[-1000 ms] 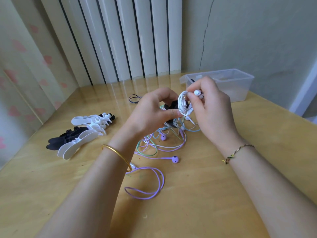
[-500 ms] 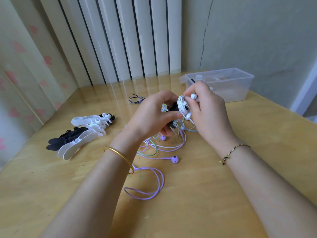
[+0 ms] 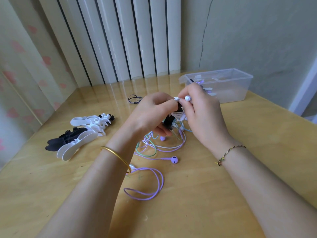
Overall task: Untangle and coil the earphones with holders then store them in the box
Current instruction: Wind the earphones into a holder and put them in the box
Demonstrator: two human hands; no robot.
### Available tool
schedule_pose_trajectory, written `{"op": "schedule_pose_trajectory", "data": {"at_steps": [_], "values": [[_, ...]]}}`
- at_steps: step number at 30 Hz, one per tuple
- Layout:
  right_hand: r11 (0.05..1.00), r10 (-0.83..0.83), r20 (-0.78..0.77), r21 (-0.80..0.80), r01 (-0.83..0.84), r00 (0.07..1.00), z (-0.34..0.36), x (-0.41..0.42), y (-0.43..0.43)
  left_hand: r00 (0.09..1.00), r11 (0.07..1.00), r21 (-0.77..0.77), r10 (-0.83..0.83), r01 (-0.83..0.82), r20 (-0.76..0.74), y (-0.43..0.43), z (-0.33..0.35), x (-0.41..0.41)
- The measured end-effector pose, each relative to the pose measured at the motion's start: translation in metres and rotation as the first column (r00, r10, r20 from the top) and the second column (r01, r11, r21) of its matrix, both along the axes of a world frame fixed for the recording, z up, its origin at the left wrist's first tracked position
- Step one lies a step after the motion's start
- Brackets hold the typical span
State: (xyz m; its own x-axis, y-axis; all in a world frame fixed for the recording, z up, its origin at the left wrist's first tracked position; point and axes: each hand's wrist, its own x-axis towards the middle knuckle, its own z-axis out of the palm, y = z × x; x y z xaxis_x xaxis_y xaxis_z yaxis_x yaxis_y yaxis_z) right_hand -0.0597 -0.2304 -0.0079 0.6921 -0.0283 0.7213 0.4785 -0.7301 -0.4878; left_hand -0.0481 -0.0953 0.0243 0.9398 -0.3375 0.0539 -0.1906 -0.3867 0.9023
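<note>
1. Gripping a black holder [image 3: 169,123], the left hand [image 3: 151,114] has its fingers and thumb curled round the upper part; the holder's lower end sticks out below the fingers, tilted.
2. Opposite it, the right hand [image 3: 204,117] pinches a white earbud [image 3: 187,98] between thumb and forefinger, just above the top of the holder.
3. Between the two hands, the white cord [image 3: 178,115] is wound in several turns round the holder, touching both hands.
4. Directly under the grip lies a tangle of cables on the table [image 3: 223,194]: purple, pale blue and a green cable [image 3: 145,152], with a few strands rising toward the holder.
5. Nearer the person than the grip, a purple earbud [image 3: 174,159] rests on the wood, and its purple cord [image 3: 154,189] runs on into a loose loop beside the left forearm.
6. Well to the left of the grip sits a pile of spare holders [image 3: 80,134], white ones and black ones lying against each other.
7. Beyond the grip and to its right stands the clear box [image 3: 240,90]; a few wound items lie inside, partly hidden by the right hand, too unclear to tell apart.
8. Just beyond the left hand lies a small dark cable [image 3: 134,98], apart from the tangle.
9. Behind the grip, a gold bangle [image 3: 116,154] circles the left wrist and a braided bracelet [image 3: 229,152] the right.
</note>
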Motion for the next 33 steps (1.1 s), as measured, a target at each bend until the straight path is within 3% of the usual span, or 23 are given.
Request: {"op": "schedule_pose_trajectory", "data": {"at_steps": [15, 24, 33], "values": [[0.995, -0.096, -0.097, 0.01, 0.098, 0.991, -0.006, 0.008, 0.001, 0.975, 1.0, 0.023, -0.016, 0.011, 0.222, 0.0, -0.007, 0.004], [0.997, 0.051, -0.09, 0.057, -0.046, 0.995, 0.001, 0.003, -0.005, 0.975, 0.999, 0.044, -0.028, 0.019, 0.222, 0.001, -0.003, 0.004], [0.99, 0.133, -0.164, 0.06, -0.124, 0.978, 0.0, 0.003, -0.007, 0.94, 0.993, 0.119, -0.063, 0.024, 0.335, 0.005, -0.008, 0.012]]}}
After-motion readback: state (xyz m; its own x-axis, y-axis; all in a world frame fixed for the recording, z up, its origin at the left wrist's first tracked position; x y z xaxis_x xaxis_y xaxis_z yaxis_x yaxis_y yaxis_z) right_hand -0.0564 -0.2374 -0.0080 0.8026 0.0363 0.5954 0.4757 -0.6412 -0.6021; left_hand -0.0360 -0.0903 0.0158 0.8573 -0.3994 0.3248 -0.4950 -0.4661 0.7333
